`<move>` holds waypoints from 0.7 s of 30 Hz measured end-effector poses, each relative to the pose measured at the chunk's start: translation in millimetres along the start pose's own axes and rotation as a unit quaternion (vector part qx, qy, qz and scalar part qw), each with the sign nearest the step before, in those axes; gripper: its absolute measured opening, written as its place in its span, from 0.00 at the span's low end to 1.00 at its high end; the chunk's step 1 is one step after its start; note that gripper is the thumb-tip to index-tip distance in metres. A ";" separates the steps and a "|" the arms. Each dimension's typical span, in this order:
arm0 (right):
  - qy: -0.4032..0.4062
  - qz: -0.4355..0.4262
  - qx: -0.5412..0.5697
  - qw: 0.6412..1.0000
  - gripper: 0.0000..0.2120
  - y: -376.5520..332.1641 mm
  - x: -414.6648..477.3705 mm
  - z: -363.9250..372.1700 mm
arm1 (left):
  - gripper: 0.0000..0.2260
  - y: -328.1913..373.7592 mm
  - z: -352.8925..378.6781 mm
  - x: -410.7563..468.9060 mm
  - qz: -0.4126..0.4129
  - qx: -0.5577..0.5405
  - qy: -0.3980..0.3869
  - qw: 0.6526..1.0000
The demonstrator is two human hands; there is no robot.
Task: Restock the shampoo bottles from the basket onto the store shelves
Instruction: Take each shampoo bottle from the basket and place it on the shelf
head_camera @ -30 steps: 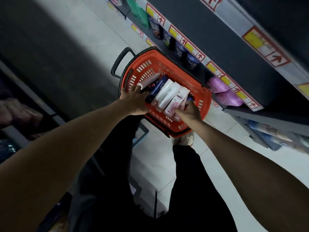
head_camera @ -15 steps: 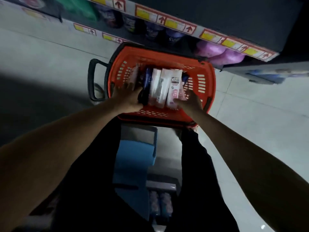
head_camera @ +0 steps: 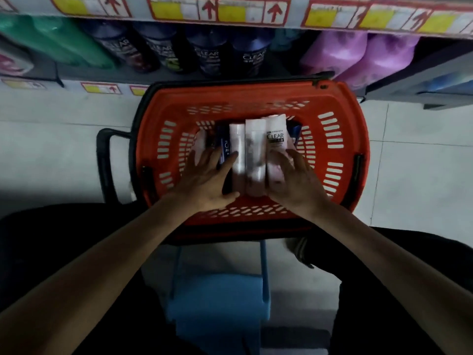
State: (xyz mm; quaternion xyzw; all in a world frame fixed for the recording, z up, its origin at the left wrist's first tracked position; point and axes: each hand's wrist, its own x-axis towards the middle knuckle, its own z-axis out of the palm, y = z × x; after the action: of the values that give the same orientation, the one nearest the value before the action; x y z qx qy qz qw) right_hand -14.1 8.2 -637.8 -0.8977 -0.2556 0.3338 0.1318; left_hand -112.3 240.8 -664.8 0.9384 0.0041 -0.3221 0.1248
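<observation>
In the orange basket [head_camera: 340, 139] in front of the shelf [head_camera: 71, 85], the shampoo bottles [head_camera: 253, 149] lie side by side in the middle. The left hand [head_camera: 207, 180] rests flat on a dark blue bottle [head_camera: 225, 147] with fingers spread, gripping nothing, and the right hand [head_camera: 294, 183] rests flat the same way on the white bottle marked CLEAR [head_camera: 275, 139]. Behind the basket stand green bottles [head_camera: 58, 44], dark bottles [head_camera: 204, 52] and purple bottles [head_camera: 358, 55].

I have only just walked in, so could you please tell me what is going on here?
A person leans over an orange basket in front of the shelves. Both hands are in it, fingers spread: the left hand rests on a dark blue bottle, the right hand on a white CLEAR bottle. No bottle is lifted yet.
</observation>
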 end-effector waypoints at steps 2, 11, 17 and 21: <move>0.002 -0.026 -0.040 0.999 0.48 13.8 12.1 14.9 | 0.46 5.0 2.6 27.6 0.028 0.020 0.025 0.999; 0.069 -0.099 -0.205 0.971 0.56 62.8 41.2 35.3 | 0.46 -38.0 25.7 69.5 0.123 0.102 0.096 0.983; 0.032 -0.027 -0.285 0.958 0.54 65.0 35.0 36.1 | 0.50 -63.2 36.2 59.9 0.019 0.208 0.074 0.975; -0.005 0.017 -0.257 0.966 0.47 36.5 39.1 35.2 | 0.50 -52.4 16.9 40.8 0.022 0.205 0.110 0.972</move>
State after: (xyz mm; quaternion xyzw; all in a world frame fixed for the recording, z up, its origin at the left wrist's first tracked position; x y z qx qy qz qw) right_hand 1.3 1.5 -699.6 -0.9040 -0.3185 0.2631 -0.1103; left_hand -94.8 284.6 -714.5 0.9735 -0.0687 -0.2086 -0.0645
